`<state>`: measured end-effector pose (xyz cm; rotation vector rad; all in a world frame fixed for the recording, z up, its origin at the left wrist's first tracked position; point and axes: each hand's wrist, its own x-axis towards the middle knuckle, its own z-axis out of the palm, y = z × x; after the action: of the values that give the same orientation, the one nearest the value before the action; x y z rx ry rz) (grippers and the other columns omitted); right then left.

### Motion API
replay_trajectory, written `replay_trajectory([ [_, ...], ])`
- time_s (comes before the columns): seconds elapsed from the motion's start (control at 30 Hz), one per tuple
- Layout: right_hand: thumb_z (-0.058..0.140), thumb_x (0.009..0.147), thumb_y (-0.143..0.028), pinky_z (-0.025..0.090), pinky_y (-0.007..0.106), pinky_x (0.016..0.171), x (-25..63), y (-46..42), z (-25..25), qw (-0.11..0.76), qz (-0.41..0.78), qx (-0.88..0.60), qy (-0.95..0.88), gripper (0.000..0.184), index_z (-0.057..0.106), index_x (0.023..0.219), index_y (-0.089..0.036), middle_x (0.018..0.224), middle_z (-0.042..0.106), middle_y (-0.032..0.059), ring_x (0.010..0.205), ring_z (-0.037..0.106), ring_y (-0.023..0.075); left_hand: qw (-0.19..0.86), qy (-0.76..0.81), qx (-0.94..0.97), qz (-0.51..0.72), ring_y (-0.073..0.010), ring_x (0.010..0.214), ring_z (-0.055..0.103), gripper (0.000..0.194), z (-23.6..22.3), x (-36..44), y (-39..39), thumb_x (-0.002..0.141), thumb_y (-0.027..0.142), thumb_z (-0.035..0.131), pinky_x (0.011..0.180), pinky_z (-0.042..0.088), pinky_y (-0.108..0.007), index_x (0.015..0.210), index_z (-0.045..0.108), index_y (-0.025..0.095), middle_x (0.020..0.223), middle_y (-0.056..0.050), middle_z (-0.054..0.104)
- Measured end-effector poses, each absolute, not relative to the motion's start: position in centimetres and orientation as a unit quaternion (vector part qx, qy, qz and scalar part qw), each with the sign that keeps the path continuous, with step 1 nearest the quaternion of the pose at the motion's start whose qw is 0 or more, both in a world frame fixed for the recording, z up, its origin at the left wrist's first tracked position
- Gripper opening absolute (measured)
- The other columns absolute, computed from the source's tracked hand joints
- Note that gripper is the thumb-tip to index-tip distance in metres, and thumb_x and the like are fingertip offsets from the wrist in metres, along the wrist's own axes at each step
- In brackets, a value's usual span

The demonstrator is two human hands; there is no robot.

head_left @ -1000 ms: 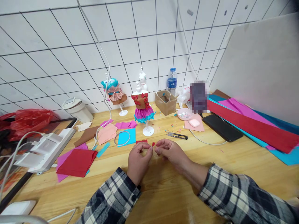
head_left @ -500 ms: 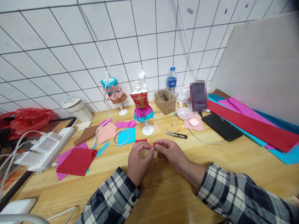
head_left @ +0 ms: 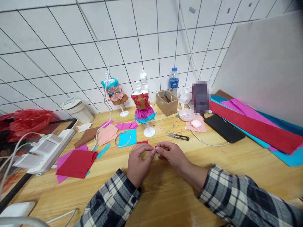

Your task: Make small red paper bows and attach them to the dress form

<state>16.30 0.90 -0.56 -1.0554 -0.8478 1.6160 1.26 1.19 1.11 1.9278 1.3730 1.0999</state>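
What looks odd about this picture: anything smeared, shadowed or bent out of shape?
In the head view, coarse pixel squares mask something right of the pink dish; lines on the tiled wall slant and fan out; the top right corner goes dark; soft shadow darkens the wooden table below the left hand and right hand; the red scrap between them is barely discernible.

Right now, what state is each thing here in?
Left hand: thumb and fingertip pinched together
Right hand: pinching a red scrap
Thread snips: lying flat, blades slightly apart
Water bottle: upright, capped
Cardboard box: open
Pink dish: uncovered
Beige cup: lid on
Smartphone: flat, screen dark
Front dress form: upright, dressed
Left dress form: upright, dressed
Rear dress form: upright, partly hidden
Power strip: chargers plugged in
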Motion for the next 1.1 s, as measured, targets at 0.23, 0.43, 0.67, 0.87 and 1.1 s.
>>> replay_trajectory([
  [0.23, 0.08, 0.059, -0.04, 0.049, 0.027, 0.063, 17.2, 1.1, -0.7, 0.456, 0.678, -0.427, -0.388, 0.035, 0.07, 0.085, -0.018, 0.083, 0.067, 0.0026, 0.074, 0.057, 0.0139, 0.353, 0.487, 0.669, 0.436, -0.0206, 0.086, 0.061, 0.015, 1.0, 0.7, 1.7, 0.078, 0.032, 0.063, 0.084, 0.046, -0.035, 0.074, 0.065, 0.018, 0.083, -0.005, 0.067],
  [0.43, 0.076, 0.062, -0.045, 0.047, 0.024, 0.056, 18.0, 1.5, -0.4, 0.413, 0.651, -0.438, -0.462, 0.034, 0.068, 0.08, -0.017, 0.072, 0.062, 0.0002, 0.067, 0.054, 0.0125, 0.356, 0.466, 0.685, 0.433, -0.0197, 0.085, 0.061, 0.015, 0.9, 0.4, 1.8, 0.08, 0.032, 0.062, 0.082, 0.046, -0.033, 0.076, 0.065, 0.018, 0.083, -0.005, 0.067],
  [0.67, 0.065, 0.077, -0.036, 0.043, 0.025, 0.058, 19.9, 2.6, -0.3, 0.331, 0.586, -0.412, -0.615, 0.018, 0.066, 0.077, -0.017, 0.066, 0.058, -0.0015, 0.06, 0.051, 0.0116, 0.272, 0.36, 0.826, 0.337, -0.0181, 0.083, 0.059, 0.011, 2.1, 0.0, 1.9, 0.085, 0.025, 0.057, 0.081, 0.045, -0.034, 0.081, 0.066, 0.02, 0.083, -0.005, 0.068],
  [0.87, 0.062, 0.081, -0.014, 0.038, 0.029, 0.08, 20.4, 2.6, 0.0, 0.264, 0.264, -0.373, -0.849, 0.009, 0.069, 0.078, -0.02, 0.079, 0.065, 0.0007, 0.083, 0.053, 0.0157, 0.133, 0.273, 0.936, 0.179, -0.0212, 0.094, 0.056, 0.024, 2.5, -0.3, 1.8, 0.084, 0.013, 0.048, 0.085, 0.039, -0.038, 0.091, 0.067, 0.025, 0.094, -0.004, 0.07],
  [1.1, 0.054, 0.088, -0.023, 0.03, 0.038, 0.085, 19.5, 0.9, 1.3, 0.2, 0.049, -0.406, -0.891, 0.012, 0.065, 0.082, -0.022, 0.082, 0.062, 0.0022, 0.089, 0.048, 0.0199, 0.071, 0.338, 0.93, 0.127, -0.0234, 0.088, 0.055, 0.02, 2.5, 0.6, 1.6, 0.079, 0.013, 0.049, 0.08, 0.038, -0.041, 0.084, 0.067, 0.021, 0.082, -0.005, 0.068],
])
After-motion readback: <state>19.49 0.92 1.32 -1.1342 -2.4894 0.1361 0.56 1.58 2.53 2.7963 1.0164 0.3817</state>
